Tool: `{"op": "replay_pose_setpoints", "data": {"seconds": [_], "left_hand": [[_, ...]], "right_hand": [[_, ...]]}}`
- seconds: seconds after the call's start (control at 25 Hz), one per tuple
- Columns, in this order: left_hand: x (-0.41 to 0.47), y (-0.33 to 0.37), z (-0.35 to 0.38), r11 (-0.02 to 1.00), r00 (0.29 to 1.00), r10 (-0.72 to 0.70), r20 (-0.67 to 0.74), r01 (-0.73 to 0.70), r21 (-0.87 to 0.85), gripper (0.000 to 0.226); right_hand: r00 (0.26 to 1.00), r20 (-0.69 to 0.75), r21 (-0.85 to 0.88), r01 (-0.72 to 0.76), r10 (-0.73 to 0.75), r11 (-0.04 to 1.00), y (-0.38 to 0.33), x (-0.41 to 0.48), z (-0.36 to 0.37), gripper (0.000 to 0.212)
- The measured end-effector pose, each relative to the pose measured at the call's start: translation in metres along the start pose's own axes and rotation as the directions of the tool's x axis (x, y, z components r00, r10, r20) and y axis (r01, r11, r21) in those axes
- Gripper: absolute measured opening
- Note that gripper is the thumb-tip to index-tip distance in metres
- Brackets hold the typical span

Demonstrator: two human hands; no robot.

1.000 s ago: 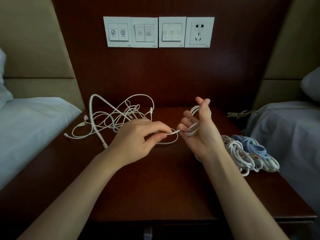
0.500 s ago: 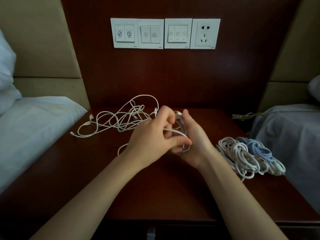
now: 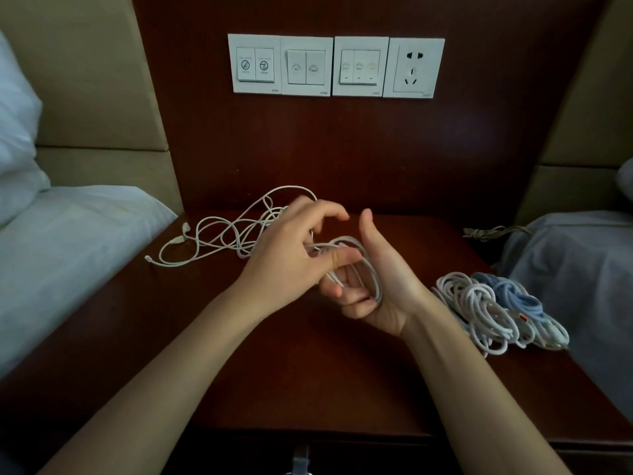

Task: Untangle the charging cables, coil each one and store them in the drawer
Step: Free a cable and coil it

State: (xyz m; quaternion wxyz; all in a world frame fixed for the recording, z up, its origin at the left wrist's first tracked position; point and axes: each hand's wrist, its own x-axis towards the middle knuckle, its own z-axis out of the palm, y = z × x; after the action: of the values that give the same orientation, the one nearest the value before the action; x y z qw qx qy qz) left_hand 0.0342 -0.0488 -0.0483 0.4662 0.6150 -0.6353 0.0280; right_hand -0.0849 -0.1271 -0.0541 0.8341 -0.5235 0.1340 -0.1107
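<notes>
My right hand is turned palm up above the tabletop. Its fingers are curled in round several loops of a white cable, and the thumb stands straight up beside them. My left hand sits just left of it, touching. Its thumb lies across the loops and its fingers are bent over in an arch. The strand passes between the thumb and the lower fingers, pinched there as far as I can tell, with the forefinger hooked free above. Behind my left fingers the cable runs back into the tangle, which sprawls on the tabletop beyond and to the left of them. One loop of it rises off the wood, and plug ends lie at its far left by the bed. To the right of my right fingers, past the wrist, lie the coils: white ones nearest and a blue coil on the far side, all bunched and touching. Farther back on that side a grey cord lies by the other bed. Beyond both sets of fingers, up on the wood panel, is a row of switches with a socket at its right end. Nearer me than the fingers, under the tabletop's front edge, a handle shows in the dark.
</notes>
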Motion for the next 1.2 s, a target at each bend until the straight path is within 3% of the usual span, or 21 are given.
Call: {"op": "replay_pose_setpoints", "data": {"seconds": [0.04,0.12,0.2,0.28,0.4,0.68,0.72,0.8,0.88,0.96,1.04,1.2], "left_hand": [[0.001,0.001,-0.001,0.998,1.000,0.000,-0.025,0.002,0.056,0.038],[0.002,0.005,-0.003,0.999,0.997,-0.038,0.062,0.037,0.024,0.038],[0.003,0.009,0.000,0.998,0.992,-0.056,0.117,0.058,-0.016,0.024],[0.002,0.009,0.001,0.992,0.993,-0.083,0.081,0.090,-0.086,0.012],[0.001,0.003,-0.001,0.979,0.990,-0.125,0.069,0.135,-0.156,0.007],[0.006,-0.005,-0.010,0.999,0.980,0.011,0.201,-0.018,0.034,0.006],[0.007,-0.005,-0.011,1.000,0.975,-0.010,0.223,0.006,0.020,0.006],[0.007,-0.007,-0.014,0.964,0.948,-0.140,0.287,0.197,-0.180,0.016],[0.004,-0.015,-0.021,0.824,0.884,-0.234,0.405,0.401,-0.400,0.024],[0.000,-0.021,-0.029,0.706,0.845,-0.192,0.499,0.472,-0.528,0.020],[0.000,-0.022,-0.032,0.728,0.875,-0.164,0.457,0.419,-0.542,0.017],[0.004,-0.011,-0.017,0.926,0.971,-0.210,0.117,0.236,-0.294,0.040]], "right_hand": [[0.999,0.034,0.024,-0.016,0.015,1.000,0.000,0.000,0.000,0.085],[0.995,0.097,0.072,-0.023,0.016,0.997,-0.001,-0.001,0.000,0.086],[0.990,0.140,0.116,-0.034,0.018,0.993,-0.001,-0.002,-0.002,0.086],[0.987,0.156,0.132,-0.049,0.028,0.990,-0.001,-0.002,-0.004,0.085],[0.988,0.149,0.100,-0.051,0.036,0.994,0.000,-0.002,-0.004,0.065],[0.985,0.151,-0.062,-0.072,0.081,0.995,0.005,-0.004,-0.003,0.019],[0.986,0.154,-0.082,-0.060,0.072,0.995,0.006,-0.004,-0.002,0.018],[0.986,0.161,-0.122,-0.033,0.052,0.992,0.008,-0.005,0.001,0.017],[0.986,0.162,-0.173,-0.003,0.031,0.985,0.009,-0.006,0.005,0.015],[0.992,0.125,-0.197,0.032,-0.008,0.980,0.007,-0.008,0.007,0.014],[0.996,0.057,-0.181,0.080,-0.071,0.980,0.005,-0.009,0.007,0.014],[0.970,-0.058,-0.070,0.233,-0.237,0.970,0.002,-0.004,0.007,0.030]]}}
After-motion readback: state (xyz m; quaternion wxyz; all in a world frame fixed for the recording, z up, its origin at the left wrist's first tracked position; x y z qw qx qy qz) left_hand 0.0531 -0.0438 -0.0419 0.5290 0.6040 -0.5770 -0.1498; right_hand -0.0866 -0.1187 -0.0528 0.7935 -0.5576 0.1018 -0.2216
